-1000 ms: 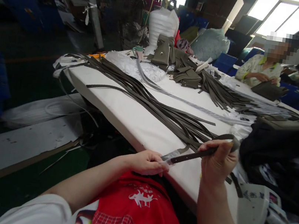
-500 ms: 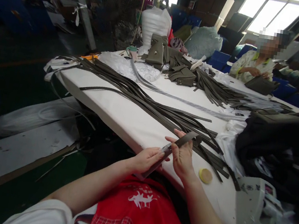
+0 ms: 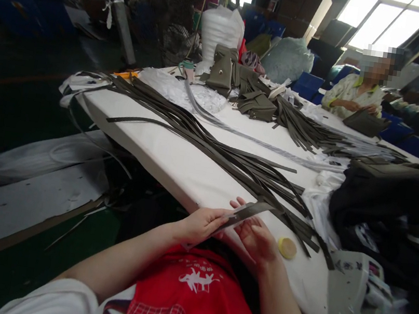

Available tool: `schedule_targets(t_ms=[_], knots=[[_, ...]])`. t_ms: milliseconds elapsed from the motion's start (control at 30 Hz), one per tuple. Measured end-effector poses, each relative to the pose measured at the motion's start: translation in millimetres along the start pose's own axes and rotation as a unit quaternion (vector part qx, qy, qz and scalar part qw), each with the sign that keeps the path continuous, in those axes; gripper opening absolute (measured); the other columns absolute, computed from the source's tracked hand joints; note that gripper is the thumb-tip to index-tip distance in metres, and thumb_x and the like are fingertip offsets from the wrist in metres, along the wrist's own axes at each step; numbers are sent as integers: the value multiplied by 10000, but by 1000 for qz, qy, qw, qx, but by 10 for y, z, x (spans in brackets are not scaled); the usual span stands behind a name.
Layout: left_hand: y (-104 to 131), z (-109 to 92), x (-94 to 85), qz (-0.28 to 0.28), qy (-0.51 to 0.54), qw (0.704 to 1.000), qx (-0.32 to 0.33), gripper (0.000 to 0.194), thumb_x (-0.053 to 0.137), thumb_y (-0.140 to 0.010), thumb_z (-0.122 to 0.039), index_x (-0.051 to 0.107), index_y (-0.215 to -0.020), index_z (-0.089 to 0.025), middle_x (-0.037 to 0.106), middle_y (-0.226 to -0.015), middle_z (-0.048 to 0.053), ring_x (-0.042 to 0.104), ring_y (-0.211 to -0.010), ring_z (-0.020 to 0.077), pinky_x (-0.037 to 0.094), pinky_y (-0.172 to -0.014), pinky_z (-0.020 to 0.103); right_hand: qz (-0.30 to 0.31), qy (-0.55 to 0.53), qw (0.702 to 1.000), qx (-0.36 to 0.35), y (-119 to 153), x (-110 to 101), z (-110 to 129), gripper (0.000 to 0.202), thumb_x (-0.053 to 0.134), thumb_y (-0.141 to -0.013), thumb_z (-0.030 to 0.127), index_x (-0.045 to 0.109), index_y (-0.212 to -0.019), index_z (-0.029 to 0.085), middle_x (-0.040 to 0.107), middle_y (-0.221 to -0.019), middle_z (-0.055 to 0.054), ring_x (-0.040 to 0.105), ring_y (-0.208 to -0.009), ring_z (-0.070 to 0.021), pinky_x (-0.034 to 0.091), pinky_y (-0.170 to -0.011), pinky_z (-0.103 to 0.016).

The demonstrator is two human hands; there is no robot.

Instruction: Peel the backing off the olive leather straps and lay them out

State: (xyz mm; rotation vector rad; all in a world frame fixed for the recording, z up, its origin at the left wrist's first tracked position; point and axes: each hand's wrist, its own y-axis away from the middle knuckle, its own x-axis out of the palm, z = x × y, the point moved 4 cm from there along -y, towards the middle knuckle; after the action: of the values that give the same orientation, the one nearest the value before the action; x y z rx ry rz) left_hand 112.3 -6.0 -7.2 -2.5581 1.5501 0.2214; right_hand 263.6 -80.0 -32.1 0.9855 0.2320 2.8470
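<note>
At the table (image 3: 177,160) edge, left hand (image 3: 201,224) pinches a strap (image 3: 244,212) over the open-palmed right hand (image 3: 258,238)

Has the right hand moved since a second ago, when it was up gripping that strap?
Yes. The right hand has dropped and come left, toward the table's near edge, and now lies open-palmed under the strap, close to the left hand.
</note>
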Motion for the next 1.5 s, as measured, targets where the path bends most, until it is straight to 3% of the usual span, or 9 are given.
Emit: schedule_targets(t_ms=[167,367,600,700,867,1033,1200,1367,1500], knots=[[0,123,-18,-33,-67,996,-42,584,526,-927,-377,395,-1454,-162,683,-697,-13,634,-697,157,483,-736,264,-73,20,996,-41,-98,-25,65,261,743,-761,465,742,-889,238,726,-939,-32,634,-888,-202,485,-836,-326],[-11,271,107,106,97,982,-124,521,389,-930,-616,601,-844,-147,646,-628,10,515,-445,98,391,-453,208,-171,134,969,-120,-231,-24,71,420,607,-846,596,750,-712,225,733,-925,-55,612,-943,-219,454,-911,-346],[-148,213,190,3,155,984,-92,574,348,-908,-684,521,-749,-160,607,-610,11,539,-447,97,408,-453,207,-172,263,944,-98,-257,80,-12,562,522,-830,714,785,-893,221,745,-998,-77,640,-962,-258,460,-922,-387],[-175,173,160,-35,122,989,-78,555,346,-912,-677,470,-692,-182,486,-512,-47,439,-390,79,348,-412,200,-157,171,970,-74,-271,94,14,499,626,-789,675,765,-880,204,742,-895,-67,658,-877,-223,493,-860,-358],[-92,107,16,13,45,995,-84,564,359,-901,-685,485,-663,-191,436,-481,-57,379,-387,82,285,-391,208,-175,-46,978,-102,-354,-82,322,338,825,-682,502,655,-754,219,633,-685,32,606,-683,-126,506,-691,-259],[-67,97,-44,29,21,994,-108,564,355,-903,-682,512,-680,-188,501,-497,-43,453,-396,92,338,-415,203,-193,78,966,-154,-441,-131,484,418,741,-752,567,570,-647,200,581,-609,18,550,-600,-125,431,-552,-246],[-185,130,83,-38,72,992,-92,579,313,-914,-683,491,-682,-183,508,-505,-36,461,-397,91,366,-434,208,-260,159,928,-216,-443,43,322,419,720,-746,602,669,-759,186,642,-659,-19,585,-619,-150,438,-576,-274],[-208,39,79,-127,58,989,-37,533,304,-950,-619,451,-666,-192,461,-513,-42,410,-438,90,343,-465,219,-169,173,953,-181,-449,303,214,383,678,-798,572,664,-694,203,637,-682,-26,570,-654,-161,462,-649,-308],[-35,-167,21,-72,8,997,4,507,358,-962,-558,481,-659,-171,440,-546,-38,386,-513,89,319,-506,214,-52,68,988,-131,-340,302,572,414,686,-779,536,495,-574,231,526,-676,-4,481,-619,-150,431,-581,-307]])
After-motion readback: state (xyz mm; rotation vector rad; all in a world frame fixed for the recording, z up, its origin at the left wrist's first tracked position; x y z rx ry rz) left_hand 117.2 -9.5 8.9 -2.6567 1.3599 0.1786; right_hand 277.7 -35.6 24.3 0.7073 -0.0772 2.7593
